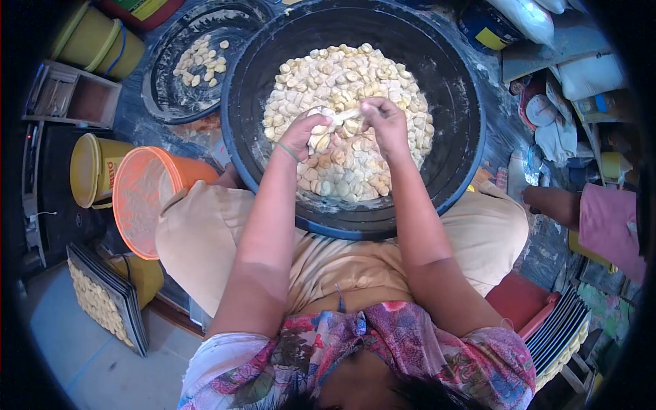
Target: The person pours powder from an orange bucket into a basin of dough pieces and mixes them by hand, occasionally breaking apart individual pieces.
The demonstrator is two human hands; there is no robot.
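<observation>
Two hands are held over a large black basin (451, 89) resting on the lap. A strip of dough (335, 117) is pinched between the curled fingers of the left hand (305, 131) and the right hand (384, 123), just above the heap of small dough pieces (342, 68).

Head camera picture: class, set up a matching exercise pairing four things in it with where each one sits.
Things:
1. big black basin
2. orange bucket
3. smaller black basin
4. strip of dough

Places:
A. lying on its side beside the person's knee
B. held between the left hand and right hand
C. on the person's lap, heaped with pale dough pieces
D. on the floor beyond, holding only a few pieces

Pairs: 1-C, 2-A, 3-D, 4-B
</observation>
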